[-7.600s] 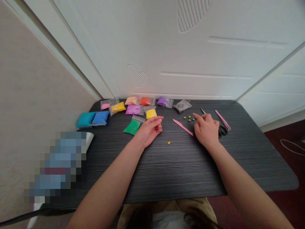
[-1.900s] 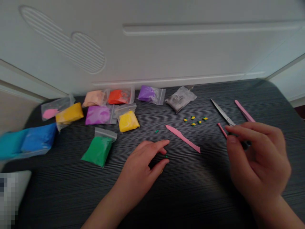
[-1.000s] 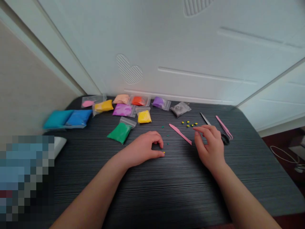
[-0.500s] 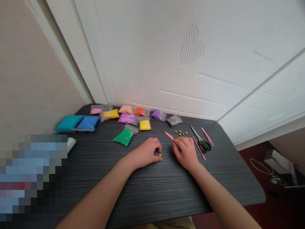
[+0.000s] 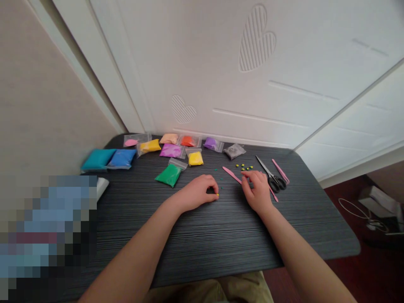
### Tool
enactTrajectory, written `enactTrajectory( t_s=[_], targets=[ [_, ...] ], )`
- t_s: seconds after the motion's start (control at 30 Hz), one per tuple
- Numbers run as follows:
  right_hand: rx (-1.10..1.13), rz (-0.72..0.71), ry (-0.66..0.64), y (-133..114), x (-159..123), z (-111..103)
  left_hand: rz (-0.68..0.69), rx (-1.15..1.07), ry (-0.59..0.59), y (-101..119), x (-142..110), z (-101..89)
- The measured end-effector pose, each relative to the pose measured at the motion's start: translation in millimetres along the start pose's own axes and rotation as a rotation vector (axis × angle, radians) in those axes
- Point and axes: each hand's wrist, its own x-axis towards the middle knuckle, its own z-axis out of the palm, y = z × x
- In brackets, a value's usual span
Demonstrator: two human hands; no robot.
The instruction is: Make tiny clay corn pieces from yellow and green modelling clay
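My left hand (image 5: 199, 192) is closed in a pinch on a small yellow clay piece (image 5: 217, 195), only a bit of which shows at the fingertips. My right hand (image 5: 257, 190) hovers over the handle end of a pink clay knife (image 5: 231, 173), its thumb and forefinger apart. The knife lies on the dark table, its handle end hidden by that hand. Tiny green clay bits (image 5: 221, 179) are scattered between the hands. Beyond my right fingers sit several small yellow-and-green clay pieces (image 5: 243, 165).
Right of my right hand lie scissors (image 5: 268, 170), a pink stick tool (image 5: 274, 194) and pink tweezers (image 5: 280, 170). Bags of coloured clay line the back, with a green bag (image 5: 169, 175) and a yellow bag (image 5: 195, 158) nearest. A white door (image 5: 205, 63) rises behind the table (image 5: 202, 244).
My right hand has released the pink knife and shifted slightly right. My left fingers have closed more tightly around the yellow clay piece. The camera view has tilted a little.
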Motion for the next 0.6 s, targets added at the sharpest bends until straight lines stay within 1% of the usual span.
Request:
enactTrajectory(
  t_s=[0.13,0.3,0.6],
  targets=[
    [0.027,0.076,0.063,7.5,-0.6,-3.5,-0.047,-0.037,-0.004,-0.6,0.1,-2.8],
    [0.055,0.118,0.100,12.7,0.8,-6.7,-0.069,-0.010,-0.019,0.4,1.5,-1.3],
    [0.071,0.113,-0.007,11.9,1.9,-7.3,-0.029,0.021,-0.047,0.2,4.3,0.0]
  ],
)
